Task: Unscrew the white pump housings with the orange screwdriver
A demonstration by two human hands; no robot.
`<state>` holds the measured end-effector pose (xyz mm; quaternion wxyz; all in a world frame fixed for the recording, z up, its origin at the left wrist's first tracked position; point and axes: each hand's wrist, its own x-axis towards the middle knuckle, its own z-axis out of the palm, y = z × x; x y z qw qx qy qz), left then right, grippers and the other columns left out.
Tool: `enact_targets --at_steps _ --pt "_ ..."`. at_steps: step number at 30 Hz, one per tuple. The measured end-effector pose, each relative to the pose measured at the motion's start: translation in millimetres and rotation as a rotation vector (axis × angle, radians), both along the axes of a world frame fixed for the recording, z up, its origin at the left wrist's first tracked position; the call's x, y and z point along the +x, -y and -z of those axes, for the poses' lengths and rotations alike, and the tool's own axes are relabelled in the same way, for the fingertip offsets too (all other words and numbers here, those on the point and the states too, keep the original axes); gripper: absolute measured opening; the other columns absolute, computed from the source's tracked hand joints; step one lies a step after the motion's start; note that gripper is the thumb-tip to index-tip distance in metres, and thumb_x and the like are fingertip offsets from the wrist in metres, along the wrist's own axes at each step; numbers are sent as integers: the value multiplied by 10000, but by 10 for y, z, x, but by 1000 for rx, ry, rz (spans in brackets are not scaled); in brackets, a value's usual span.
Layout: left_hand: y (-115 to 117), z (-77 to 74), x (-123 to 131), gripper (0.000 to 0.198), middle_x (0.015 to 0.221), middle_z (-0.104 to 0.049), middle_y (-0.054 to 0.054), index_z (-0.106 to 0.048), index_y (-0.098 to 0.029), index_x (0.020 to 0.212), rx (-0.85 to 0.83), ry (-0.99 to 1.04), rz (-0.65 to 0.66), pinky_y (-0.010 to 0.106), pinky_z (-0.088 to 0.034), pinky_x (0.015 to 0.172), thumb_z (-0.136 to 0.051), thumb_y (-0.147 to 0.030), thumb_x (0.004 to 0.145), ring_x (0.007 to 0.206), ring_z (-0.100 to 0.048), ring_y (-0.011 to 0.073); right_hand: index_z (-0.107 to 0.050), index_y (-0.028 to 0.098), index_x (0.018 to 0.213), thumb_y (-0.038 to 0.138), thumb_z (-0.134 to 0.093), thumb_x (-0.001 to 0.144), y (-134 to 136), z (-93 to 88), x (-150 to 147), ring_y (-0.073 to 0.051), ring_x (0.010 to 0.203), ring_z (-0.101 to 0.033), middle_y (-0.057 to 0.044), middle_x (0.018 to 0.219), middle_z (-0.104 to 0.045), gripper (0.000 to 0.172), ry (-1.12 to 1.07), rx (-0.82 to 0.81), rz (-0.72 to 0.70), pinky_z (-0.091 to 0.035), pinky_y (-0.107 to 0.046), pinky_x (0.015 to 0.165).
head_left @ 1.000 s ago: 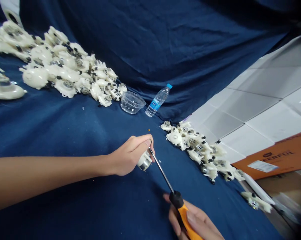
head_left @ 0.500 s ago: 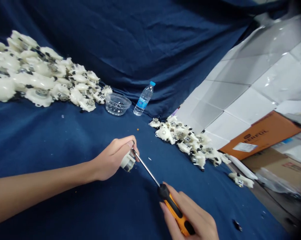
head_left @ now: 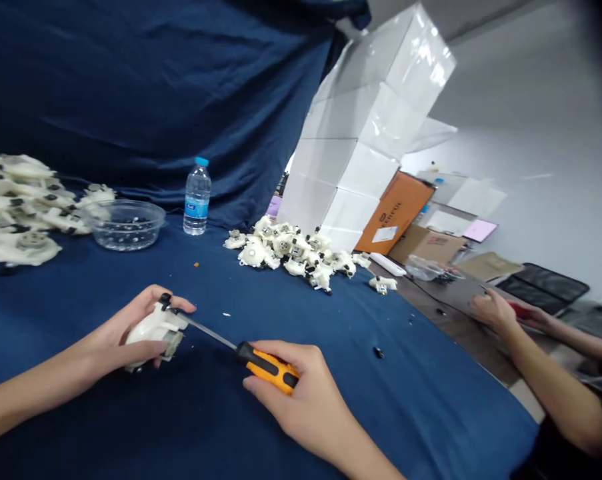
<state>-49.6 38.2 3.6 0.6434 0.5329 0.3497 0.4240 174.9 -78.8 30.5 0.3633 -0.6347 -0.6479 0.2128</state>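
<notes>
My left hand is wrapped round a white plastic housing with a metal motor-like part and a black piece on top. In my right hand is a screwdriver with an orange and black handle, held between thumb and fingers. Its steel shaft points left, and the tip meets the housing's upper right side by the black piece. Exactly what the tip sits in is too small to make out. Both hands are above the dark blue cloth.
Similar white housings lie in a heap at the left and a second heap at the centre back. A clear plastic bowl holds small parts beside a water bottle. A small black piece lies right. Another person's hands work at far right.
The view has swung right, bringing another person's arms into sight. My left hand has turned, so more of the white housing shows. The screwdriver now lies flatter, its tip still at the housing.
</notes>
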Motion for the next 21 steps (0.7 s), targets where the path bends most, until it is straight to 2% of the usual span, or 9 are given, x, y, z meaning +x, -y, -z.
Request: enact_targets --at_steps 2,4,9,12,14,17,21 --pt "-29 -32 -32 410 971 -711 -29 -644 -290 1057 -5 -78 52 222 -475 684 -767 -235 670 755 -619 152 -737 235 1015 270 -690 781 -11 -14 28 -183 800 -654 -11 916 -742 241 -45 -29 -10 -497 -274 734" --pt "-61 -60 -56 382 1017 -718 -52 -656 -315 1081 -71 -74 41 214 -467 786 -748 -230 720 931 -624 171 -734 223 1005 279 -682 789 -23 -14 59 -169 768 -632 -7 883 -729 230 -90 -43 5 -482 -254 688" --pt "-122 -60 -53 320 1207 -676 13 -679 -232 1103 -152 21 -5 162 -459 876 -692 -200 786 1187 -539 197 -732 210 998 265 -668 794 -32 -16 75 -151 727 -612 -3 843 -709 221 -160 -56 -16 -472 -238 649" --pt "-154 -17 -26 292 1166 -687 55 -649 -222 1084 -146 93 -68 202 -509 828 -678 -190 795 1112 -597 203 -756 231 938 233 -688 757 -11 -20 43 -154 681 -628 4 779 -711 194 -132 -30 -30 -487 -238 619" --pt "-159 0 0 269 1124 -693 72 -631 -222 1058 -120 102 -125 229 -546 689 -678 -206 793 963 -652 205 -767 237 922 224 -697 741 7 -12 25 -161 656 -637 0 746 -713 195 -99 -10 -48 -498 -237 598" --pt "-119 -22 42 259 1070 -691 81 -619 -217 1058 -106 105 -172 227 -521 518 -648 -222 801 797 -652 190 -772 245 939 234 -687 758 23 22 12 -162 641 -638 0 754 -722 201 -69 -12 -122 -505 -236 586" --pt "-33 -84 80 241 965 -688 73 -641 -182 1011 -164 145 -189 232 -551 592 -616 -185 772 772 -636 172 -776 252 902 211 -661 777 20 56 -11 -154 622 -619 20 739 -718 175 -55 -31 -172 -497 -236 587"
